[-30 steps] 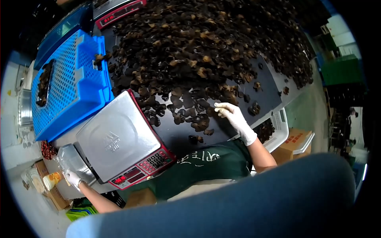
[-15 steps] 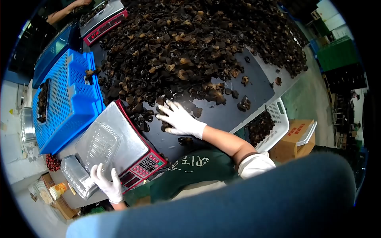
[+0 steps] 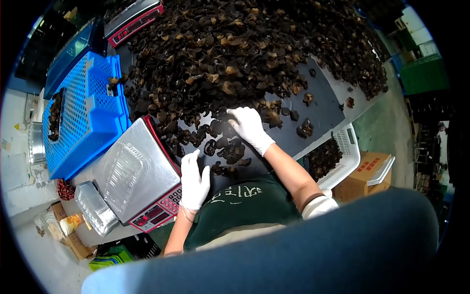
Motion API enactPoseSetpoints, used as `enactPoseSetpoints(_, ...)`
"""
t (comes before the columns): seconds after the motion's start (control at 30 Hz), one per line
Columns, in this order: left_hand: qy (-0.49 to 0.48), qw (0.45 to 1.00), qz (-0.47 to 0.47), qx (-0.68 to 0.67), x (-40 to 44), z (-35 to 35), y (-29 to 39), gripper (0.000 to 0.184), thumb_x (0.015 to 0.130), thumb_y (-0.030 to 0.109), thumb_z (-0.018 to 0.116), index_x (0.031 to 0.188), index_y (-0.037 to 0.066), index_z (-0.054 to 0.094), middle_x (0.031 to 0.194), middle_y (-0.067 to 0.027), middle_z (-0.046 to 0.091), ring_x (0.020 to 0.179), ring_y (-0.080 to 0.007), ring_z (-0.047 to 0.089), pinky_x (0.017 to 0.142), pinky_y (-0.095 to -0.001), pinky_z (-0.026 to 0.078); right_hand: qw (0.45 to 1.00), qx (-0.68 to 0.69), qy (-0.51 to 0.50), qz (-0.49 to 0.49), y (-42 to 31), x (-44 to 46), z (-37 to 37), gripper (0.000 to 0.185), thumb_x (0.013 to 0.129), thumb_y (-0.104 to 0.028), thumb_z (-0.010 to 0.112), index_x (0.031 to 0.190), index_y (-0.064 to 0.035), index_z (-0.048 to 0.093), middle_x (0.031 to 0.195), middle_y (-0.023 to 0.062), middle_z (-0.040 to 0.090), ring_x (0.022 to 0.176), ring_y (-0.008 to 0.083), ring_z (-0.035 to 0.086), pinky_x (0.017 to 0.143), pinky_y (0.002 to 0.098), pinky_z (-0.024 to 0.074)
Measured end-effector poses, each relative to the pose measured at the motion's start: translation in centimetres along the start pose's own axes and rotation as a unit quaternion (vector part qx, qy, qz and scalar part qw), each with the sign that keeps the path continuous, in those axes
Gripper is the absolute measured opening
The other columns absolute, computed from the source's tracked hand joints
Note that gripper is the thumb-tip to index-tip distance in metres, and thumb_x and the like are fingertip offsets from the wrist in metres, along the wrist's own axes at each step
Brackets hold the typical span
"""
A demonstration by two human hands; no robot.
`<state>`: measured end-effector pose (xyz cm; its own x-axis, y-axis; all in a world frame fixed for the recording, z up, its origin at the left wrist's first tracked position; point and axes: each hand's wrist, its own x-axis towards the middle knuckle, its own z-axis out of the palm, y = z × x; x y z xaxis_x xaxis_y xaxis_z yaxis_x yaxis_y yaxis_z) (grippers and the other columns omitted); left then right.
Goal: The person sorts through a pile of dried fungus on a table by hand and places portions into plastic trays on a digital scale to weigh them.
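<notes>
A big heap of dark brown wood ear mushrooms (image 3: 215, 63) covers the dark table. My right hand (image 3: 249, 128), in a white glove, is at the heap's near edge, its fingers bent and thumb apart, with no piece visibly held. Just left of it lie loose wood ears (image 3: 230, 151). My left hand (image 3: 195, 183), also gloved, is open beside the right edge of the scale (image 3: 169, 201), fingers stretched and thumb apart. On the scale's metal plate rests a clear plastic tray (image 3: 125, 171).
To the left stands an upturned blue crate (image 3: 73, 122) with a filled tray (image 3: 55, 115) on it. Stacked clear trays (image 3: 95, 208) sit left of the scale. A second scale (image 3: 132, 24) is at the back. At right are a white basket (image 3: 348, 157) and a cardboard box (image 3: 364, 176).
My left hand has moved right, from the scale's front left to its right edge. My right hand has shifted up and right, fingers now bent. More loose wood ears lie near me.
</notes>
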<state>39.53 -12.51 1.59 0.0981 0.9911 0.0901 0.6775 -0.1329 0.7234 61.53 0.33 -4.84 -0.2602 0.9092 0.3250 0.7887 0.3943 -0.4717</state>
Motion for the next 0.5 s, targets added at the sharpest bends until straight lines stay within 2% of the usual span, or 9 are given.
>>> enactPoseSetpoints(0.07, -0.002, 1.0, -0.012, 0.0, 0.7, 0.4, -0.4, 0.052, 0.085, 0.004, 0.059, 0.135, -0.001, 0.043, 0.121, -0.0227, 0.046, 0.113, -0.0368, 0.049, 0.102, -0.0413, 0.04, 1.0, 0.002, -0.014, -0.018, 0.9, -0.1, 0.3, 0.019, 0.08, -0.015, 0.066, 0.098, -0.0104, 0.07, 0.09, 0.007, 0.068, 0.084, 0.0276, 0.062, 0.076, 0.0401, 0.0485)
enactPoseSetpoints(0.13, 0.014, 0.999, -0.011, 0.03, 0.9, 0.7, -1.4, 0.055, 0.085, 0.004, 0.058, 0.137, 0.0, 0.041, 0.123, -0.0233, 0.045, 0.115, -0.0371, 0.047, 0.104, -0.0417, 0.038, 0.991, 0.122, 0.033, 0.037, 0.9, -0.5, -3.3, 0.016, 0.08, -0.013, 0.065, 0.093, -0.0094, 0.071, 0.088, 0.0083, 0.07, 0.082, 0.0294, 0.065, 0.076, 0.0408, 0.0513)
enactPoseSetpoints(0.2, 0.011, 1.0, -0.01, 0.027, 1.4, 1.2, -2.4, 0.057, 0.085, 0.004, 0.058, 0.14, 0.0, 0.04, 0.126, -0.0232, 0.044, 0.118, -0.0377, 0.046, 0.105, -0.0421, 0.037, 0.994, 0.07, 0.061, 0.062, 2.6, -2.4, -7.8, 0.015, 0.08, -0.013, 0.061, 0.089, -0.0091, 0.072, 0.088, 0.0091, 0.071, 0.084, 0.0293, 0.067, 0.079, 0.0402, 0.0527)
enactPoseSetpoints(0.27, 0.008, 0.999, -0.023, 0.026, 2.3, 1.9, -2.7, 0.057, 0.085, 0.007, 0.059, 0.138, -0.003, 0.04, 0.128, -0.0266, 0.044, 0.117, -0.0425, 0.045, 0.104, -0.0454, 0.037, 0.98, -0.006, -0.069, 0.186, 5.0, -5.1, -13.2, 0.02, 0.08, -0.015, 0.059, 0.093, -0.0092, 0.073, 0.089, 0.01, 0.071, 0.087, 0.0309, 0.067, 0.081, 0.041, 0.0529)
enactPoseSetpoints(0.33, 0.018, 0.996, -0.007, 0.085, 3.5, 3.4, -3.6, 0.062, 0.084, 0.015, 0.063, 0.14, 0.0, 0.041, 0.132, -0.0255, 0.043, 0.121, -0.0427, 0.043, 0.105, -0.0463, 0.036, 0.917, -0.145, -0.242, 0.283, 7.5, -8.2, -16.7, 0.025, 0.08, -0.018, 0.06, 0.099, -0.0092, 0.073, 0.092, 0.0117, 0.07, 0.089, 0.0317, 0.066, 0.082, 0.0413, 0.0529)
enactPoseSetpoints(0.4, 0.035, 0.99, 0.019, 0.135, 5.3, 4.8, -3.7, 0.068, 0.083, 0.023, 0.065, 0.144, 0.006, 0.04, 0.136, -0.0246, 0.041, 0.124, -0.0428, 0.041, 0.105, -0.0508, 0.035, 0.911, -0.212, -0.23, 0.269, 7.8, -9.9, -17.5, 0.029, 0.078, -0.02, 0.063, 0.104, -0.0092, 0.072, 0.095, 0.0128, 0.07, 0.093, 0.0327, 0.065, 0.084, 0.0407, 0.0524)
enactPoseSetpoints(0.47, 0.012, 0.982, -0.025, 0.185, 6.5, 6.4, -3.6, 0.075, 0.083, 0.039, 0.065, 0.149, 0.02, 0.035, 0.144, -0.0206, 0.038, 0.128, -0.0456, 0.037, 0.102, -0.0622, 0.033, 0.979, -0.041, -0.099, 0.176, 6.1, -8.8, -16.4, 0.032, 0.08, -0.023, 0.067, 0.107, -0.0073, 0.07, 0.099, 0.0132, 0.069, 0.097, 0.0322, 0.064, 0.088, 0.0411, 0.0505)
enactPoseSetpoints(0.5, -0.008, 0.975, -0.047, 0.218, 7.1, 7.0, -3.0, 0.074, 0.083, 0.041, 0.066, 0.149, 0.021, 0.037, 0.145, -0.0199, 0.037, 0.129, -0.0453, 0.037, 0.103, -0.0611, 0.033, 0.985, 0.014, -0.066, 0.158, 5.8, -8.3, -14.7, 0.032, 0.082, -0.024, 0.067, 0.11, -0.0067, 0.068, 0.107, 0.0138, 0.067, 0.103, 0.0314, 0.062, 0.091, 0.0404, 0.0491)
